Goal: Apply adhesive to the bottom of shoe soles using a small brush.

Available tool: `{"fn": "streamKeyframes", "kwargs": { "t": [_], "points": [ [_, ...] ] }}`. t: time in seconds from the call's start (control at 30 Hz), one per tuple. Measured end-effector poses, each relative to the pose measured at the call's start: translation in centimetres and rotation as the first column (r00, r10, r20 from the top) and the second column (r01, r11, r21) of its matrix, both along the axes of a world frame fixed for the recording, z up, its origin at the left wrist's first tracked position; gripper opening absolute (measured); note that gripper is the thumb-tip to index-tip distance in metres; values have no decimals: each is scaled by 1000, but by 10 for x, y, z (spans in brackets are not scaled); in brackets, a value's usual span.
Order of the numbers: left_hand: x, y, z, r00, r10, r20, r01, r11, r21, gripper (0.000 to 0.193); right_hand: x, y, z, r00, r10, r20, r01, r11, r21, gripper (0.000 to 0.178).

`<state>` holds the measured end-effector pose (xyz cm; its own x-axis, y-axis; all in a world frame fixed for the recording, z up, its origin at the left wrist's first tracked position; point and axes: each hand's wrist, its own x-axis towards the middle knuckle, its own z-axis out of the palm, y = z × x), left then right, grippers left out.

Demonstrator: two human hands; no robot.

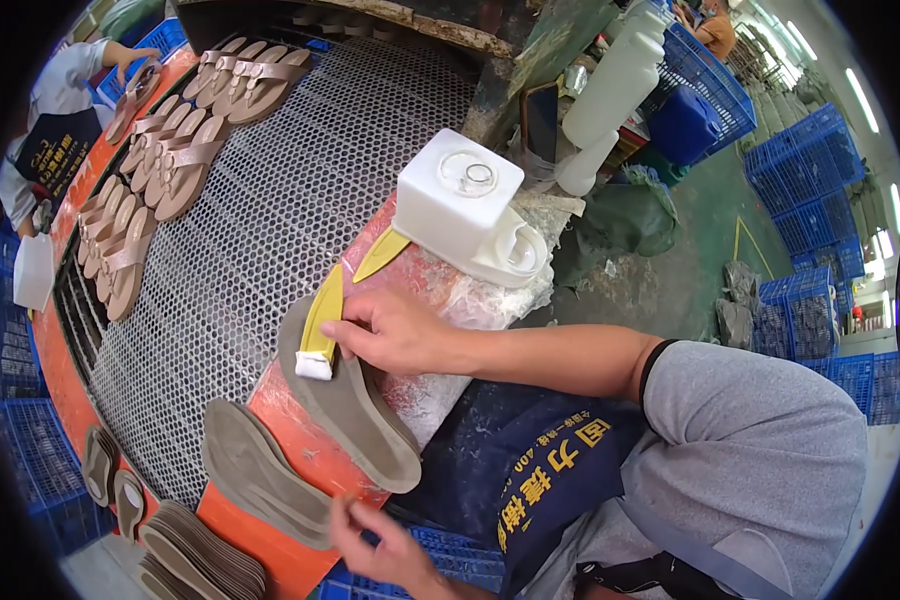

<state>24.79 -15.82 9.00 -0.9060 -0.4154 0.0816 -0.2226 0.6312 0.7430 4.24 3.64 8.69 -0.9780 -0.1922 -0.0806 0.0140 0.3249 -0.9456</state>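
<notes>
My right hand point(395, 330) is closed around a brush with a flat yellow handle point(325, 305). Its white bristle end point(314, 366) rests on a grey-brown shoe sole point(340, 410) lying near the table edge. Part of another sole shows beneath that one. To the left lies a second pair of soles point(255, 465), partly stacked. My left hand point(385, 545) is at the near end of this pair, fingers apart and slightly blurred; whether it touches them I cannot tell. Beyond my right hand stands a white plastic container point(460, 190), with another yellow handle point(380, 255) beside it.
A perforated conveyor point(260, 200) carries rows of pink strap sandals point(175, 160). Several stacked soles point(200, 550) lie at the lower left. Across the conveyor, a co-worker's hand point(130, 58) holds a sandal. White bottles point(615, 85) and blue crates point(805, 165) stand at the right.
</notes>
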Motion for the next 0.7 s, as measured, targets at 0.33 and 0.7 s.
{"fn": "streamKeyframes", "kwargs": {
  "t": [0.33, 0.7],
  "points": [
    [13, 35, -17, 970, 149, 190, -235, 766, 598, 19, 87, 0, 6, 938, 268, 222, -211, 945, -249, 29],
    [12, 33, -15, 980, 124, 155, -193, 775, 602, 18, 95, 37, 27, 867, 381, 321, -322, 920, -224, 30]
  ]
}}
